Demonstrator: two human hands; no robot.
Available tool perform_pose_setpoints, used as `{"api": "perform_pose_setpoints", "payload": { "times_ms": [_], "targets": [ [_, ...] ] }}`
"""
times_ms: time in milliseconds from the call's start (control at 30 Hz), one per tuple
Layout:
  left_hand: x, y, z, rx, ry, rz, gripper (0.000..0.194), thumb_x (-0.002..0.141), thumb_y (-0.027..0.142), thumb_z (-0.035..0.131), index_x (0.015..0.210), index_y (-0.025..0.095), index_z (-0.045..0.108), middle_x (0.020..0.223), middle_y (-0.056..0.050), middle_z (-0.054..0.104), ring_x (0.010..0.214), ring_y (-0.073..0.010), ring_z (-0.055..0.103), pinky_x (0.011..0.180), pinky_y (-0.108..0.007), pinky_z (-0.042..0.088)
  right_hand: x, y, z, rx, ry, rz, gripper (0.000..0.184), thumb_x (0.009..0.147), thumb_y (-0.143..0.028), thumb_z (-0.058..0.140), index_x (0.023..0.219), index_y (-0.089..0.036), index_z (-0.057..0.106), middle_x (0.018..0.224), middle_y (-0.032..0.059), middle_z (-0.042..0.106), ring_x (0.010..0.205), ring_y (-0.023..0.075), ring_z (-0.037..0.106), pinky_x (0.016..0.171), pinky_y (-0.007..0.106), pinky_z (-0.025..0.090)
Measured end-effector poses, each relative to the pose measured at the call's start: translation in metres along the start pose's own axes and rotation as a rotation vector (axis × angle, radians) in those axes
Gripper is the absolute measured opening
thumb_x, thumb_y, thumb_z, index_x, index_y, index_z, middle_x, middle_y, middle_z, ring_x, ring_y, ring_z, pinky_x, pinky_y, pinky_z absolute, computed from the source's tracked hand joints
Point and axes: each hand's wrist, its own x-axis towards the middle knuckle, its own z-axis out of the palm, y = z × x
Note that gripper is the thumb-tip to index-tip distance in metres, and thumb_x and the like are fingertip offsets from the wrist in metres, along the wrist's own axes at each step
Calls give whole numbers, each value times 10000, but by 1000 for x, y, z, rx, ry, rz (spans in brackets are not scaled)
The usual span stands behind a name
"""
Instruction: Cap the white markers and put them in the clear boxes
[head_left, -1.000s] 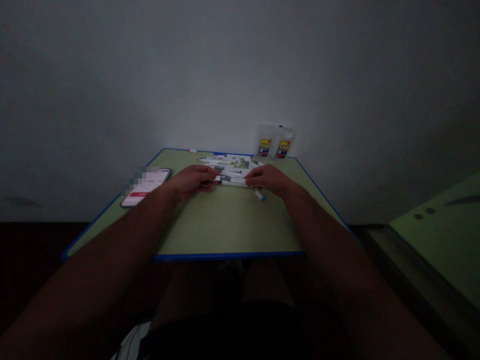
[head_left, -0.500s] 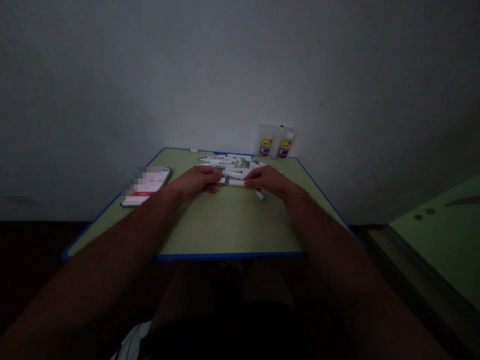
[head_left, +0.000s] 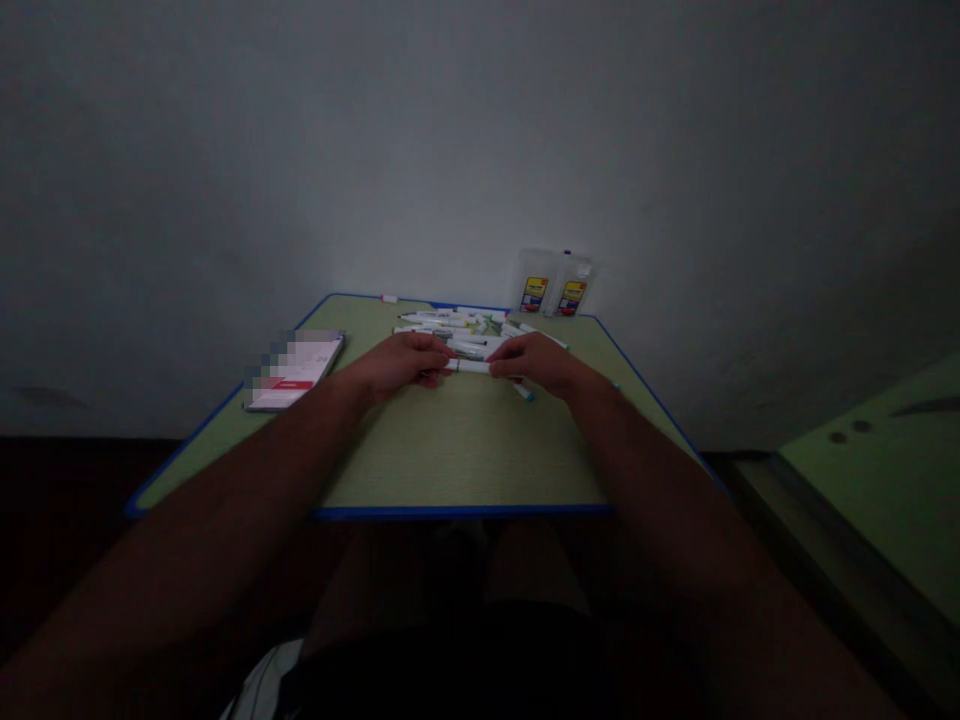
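A white marker (head_left: 474,367) lies level between my two hands, just above or on the near side of the marker pile. The fingers of my left hand (head_left: 409,362) pinch its left end, where a white cap (head_left: 454,365) meets the barrel at a thin dark line. My right hand (head_left: 534,360) grips the right end of the same marker, its fingertips closed. Behind the hands lie several loose white markers (head_left: 442,320) with coloured ends. A marker piece with a blue end (head_left: 524,393) pokes out below my right hand, partly hidden.
A phone (head_left: 300,372) lies at the table's left. Two clear plastic cases (head_left: 553,284) with yellow labels stand at the back right against the wall (head_left: 450,150). A small white cap with a pink end (head_left: 389,299) lies at the back edge. Blue trim (head_left: 465,512) edges the table.
The gap with a greyish part showing between cap and barrel has closed; the two now meet. My left hand has shifted slightly right toward my right hand.
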Motion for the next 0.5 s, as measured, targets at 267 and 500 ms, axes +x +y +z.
{"api": "perform_pose_setpoints", "payload": {
  "times_ms": [267,500],
  "targets": [
    [1,1,-1,-9,42,3,64,741,93,723,787,138,731,695,-54,673,562,-103,549,564,-235,497,1,-1,3,111,85,-54,183,665,-255,798,732,-162,655,656,16,674,550,98,548,497,215,424],
    [3,0,-8,-35,98,14,94,724,110,733,815,130,731,710,-50,677,535,-94,520,506,-219,455,-2,-4,1,199,142,-117,370,612,-246,840,921,-190,645,720,-1,697,554,102,559,506,213,449]
  ]
}}
